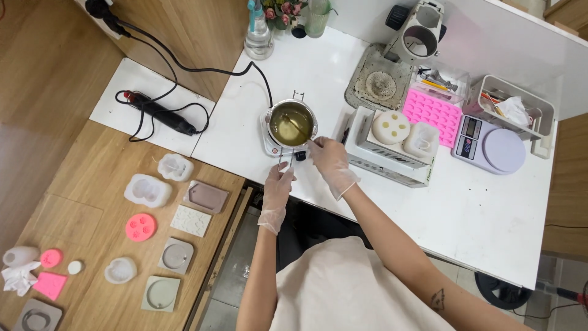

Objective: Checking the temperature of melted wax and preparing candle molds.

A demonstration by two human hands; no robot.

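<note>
A small metal pot [291,122] of yellowish liquid sits on a white heating plate [268,146] on the white table [478,214]. My left hand [277,189], in a clear glove, grips the pot's wire handle [286,160] at the table's near edge. Beside the pot's right rim, my gloved right hand [329,160] holds a thin stirring stick [298,127] that dips into the liquid.
A white box [392,160] carrying pale moulds, a pink mould tray [432,112], a digital scale [490,146] and a basket [513,110] stand to the right. A heat gun [164,115] and several silicone moulds [147,190] lie on the wooden surface at left. Bottles stand at the back.
</note>
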